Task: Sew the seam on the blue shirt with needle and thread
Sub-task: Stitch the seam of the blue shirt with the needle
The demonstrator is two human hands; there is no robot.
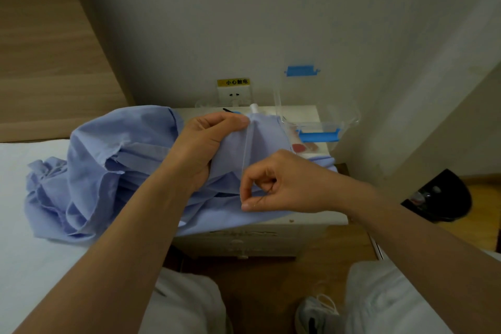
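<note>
- Shirt (89,171), blue and bunched, lies across the white bed (24,252) and the bedside cabinet (320,218).
- Left hand (206,144) grips a raised fold of the cloth, with thumb and fingers curled round it.
- Right hand (273,184) pinches a thin dark needle (264,194) between thumb and forefinger, just below that fold.
- Clear box (317,127) with blue clasps stands on the cabinet behind.
</note>
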